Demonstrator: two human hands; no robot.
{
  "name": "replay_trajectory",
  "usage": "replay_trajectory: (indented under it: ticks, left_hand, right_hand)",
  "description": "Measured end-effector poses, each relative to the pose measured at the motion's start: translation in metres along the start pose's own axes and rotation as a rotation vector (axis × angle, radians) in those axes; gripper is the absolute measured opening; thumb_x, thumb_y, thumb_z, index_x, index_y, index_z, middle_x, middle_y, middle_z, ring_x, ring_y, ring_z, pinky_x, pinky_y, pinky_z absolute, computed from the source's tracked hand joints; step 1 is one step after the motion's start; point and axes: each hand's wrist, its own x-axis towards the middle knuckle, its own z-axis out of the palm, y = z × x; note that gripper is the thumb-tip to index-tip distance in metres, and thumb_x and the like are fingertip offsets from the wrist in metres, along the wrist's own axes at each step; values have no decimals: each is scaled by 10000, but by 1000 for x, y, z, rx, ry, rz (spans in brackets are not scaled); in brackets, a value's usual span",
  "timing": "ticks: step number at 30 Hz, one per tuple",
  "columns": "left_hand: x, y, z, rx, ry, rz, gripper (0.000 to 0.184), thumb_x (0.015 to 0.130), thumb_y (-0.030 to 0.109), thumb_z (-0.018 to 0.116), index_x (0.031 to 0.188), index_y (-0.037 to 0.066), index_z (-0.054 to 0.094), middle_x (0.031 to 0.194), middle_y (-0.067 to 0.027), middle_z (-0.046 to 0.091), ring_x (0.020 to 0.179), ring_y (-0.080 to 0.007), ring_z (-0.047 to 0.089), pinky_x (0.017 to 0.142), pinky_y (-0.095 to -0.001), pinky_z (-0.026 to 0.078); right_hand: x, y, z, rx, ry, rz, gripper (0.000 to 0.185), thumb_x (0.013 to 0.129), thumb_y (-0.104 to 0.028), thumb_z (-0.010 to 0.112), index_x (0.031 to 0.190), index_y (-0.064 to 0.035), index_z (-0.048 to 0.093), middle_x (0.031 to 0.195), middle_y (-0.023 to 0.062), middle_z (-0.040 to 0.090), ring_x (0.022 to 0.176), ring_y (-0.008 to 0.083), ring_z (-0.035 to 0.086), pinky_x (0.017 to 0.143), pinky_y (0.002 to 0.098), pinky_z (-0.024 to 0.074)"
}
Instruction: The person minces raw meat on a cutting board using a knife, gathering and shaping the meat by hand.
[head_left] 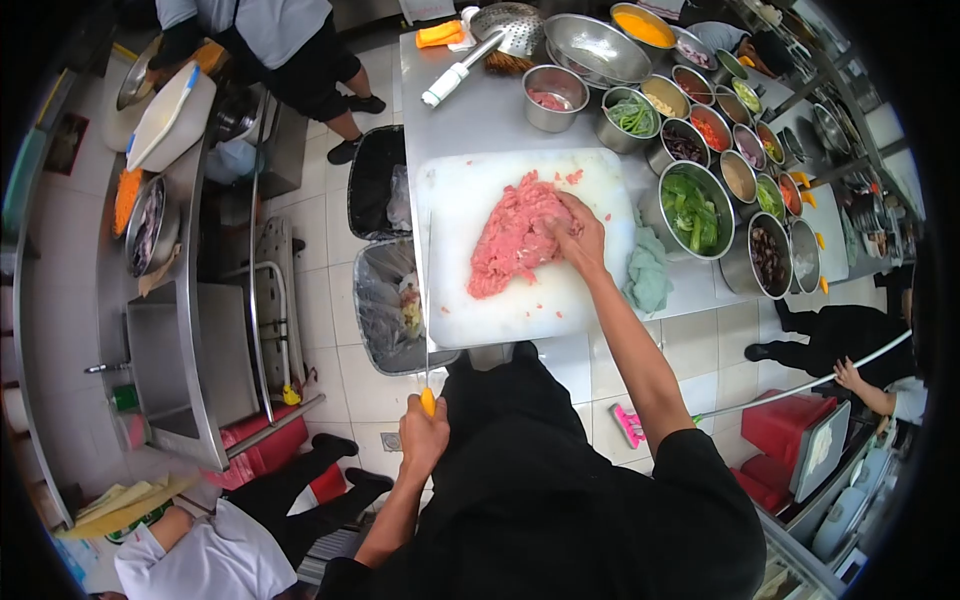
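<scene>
My left hand (425,437) is closed around the yellow handle of a knife (428,395), near the cutting board's front left corner. Its long thin blade points away from me along the board's left side and shows nearly edge-on. A large mound of pink minced meat (515,238) lies on the white cutting board (460,325), with small bits scattered around it. My right hand (583,238) grips the right side of the mound, fingers curled into the meat. Its fingertips are partly hidden. Beside the board, to the right, lies a crumpled green cloth (648,272).
Several metal bowls stand right and behind, including green peppers (692,210) and a bowl with meat (553,98). A strainer (507,30) lies at the back. Lined bins (375,335) stand left of the table. Co-workers are left and right; one holds a mop pole (800,385).
</scene>
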Motion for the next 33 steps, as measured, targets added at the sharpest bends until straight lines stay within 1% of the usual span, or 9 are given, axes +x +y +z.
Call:
replay_trajectory:
  ticks: [3, 12, 20, 22, 24, 27, 29, 31, 33]
  left_hand:
    - [-15, 4, 17, -16, -58, -33, 380, 960, 298, 604, 1023, -63, 504, 829, -375, 641, 825, -559, 632, 740, -592, 494]
    - [-5, 77, 78, -246, -132, 24, 323, 942, 191, 599, 1020, -96, 473, 883, -382, 640, 874, -551, 635, 756, -552, 525]
    - [1, 96, 91, -254, -110, 70, 294, 923, 151, 597, 992, -111, 481, 878, -386, 638, 869, -549, 638, 765, -554, 529]
    - [6, 97, 89, -238, -117, 70, 292, 917, 150, 602, 992, -107, 486, 877, -384, 639, 879, -550, 635, 776, -563, 524]
    - [11, 93, 89, -207, -99, 90, 290, 912, 153, 605, 995, -103, 495, 884, -380, 643, 893, -550, 632, 789, -571, 519]
    - [18, 81, 69, -165, -60, 85, 300, 908, 176, 615, 1021, -90, 534, 928, -362, 656, 935, -541, 627, 827, -582, 505]
    - [20, 71, 55, -161, -41, 67, 315, 911, 196, 623, 1040, -83, 552, 942, -359, 658, 938, -529, 632, 825, -575, 507]
    - [23, 67, 43, -143, -7, 69, 318, 911, 199, 626, 1039, -83, 556, 940, -360, 657, 934, -528, 633, 820, -575, 506]
    - [37, 61, 41, -122, 44, 98, 313, 907, 192, 628, 1032, -87, 558, 939, -360, 657, 930, -528, 633, 814, -577, 506]
  right_hand:
    - [3, 5, 0, -8, 27, -101, 527, 811, -197, 747, 1313, -77, 640, 1335, 177, 620, 1263, 308, 576, 1094, 377, 428]
    - [-27, -10, 31, 231, 246, 106, 448, 848, -150, 688, 1283, -46, 665, 1257, 159, 671, 1158, 257, 628, 1000, 339, 464]
    - [-79, -57, 60, 261, 305, 348, 546, 957, -255, 652, 1420, 5, 522, 1359, 183, 587, 1090, 247, 620, 939, 327, 474]
    - [-91, -46, 81, 256, 357, 287, 560, 970, -246, 654, 1448, -2, 492, 1196, 113, 609, 897, 143, 559, 805, 263, 478]
    - [-97, -50, 81, 362, 321, 315, 555, 972, -258, 654, 1441, -3, 500, 1212, 121, 581, 943, 163, 532, 843, 279, 457]
    - [-102, -44, 63, 416, 201, 294, 510, 958, -291, 657, 1371, -4, 571, 1399, 205, 508, 1253, 313, 517, 1069, 390, 393]
    - [-96, -15, 40, 94, 241, 17, 463, 949, -293, 667, 1317, -16, 623, 1381, 200, 519, 1304, 323, 472, 1104, 418, 360]
    - [-66, -16, 9, -6, 276, 64, 325, 921, -286, 697, 1118, -27, 707, 1372, 202, 502, 1325, 340, 444, 1118, 452, 340]
    - [-16, 1, -7, -78, 267, -62, 371, 933, -293, 683, 1183, -21, 653, 1394, 236, 476, 1327, 395, 429, 1119, 465, 332]
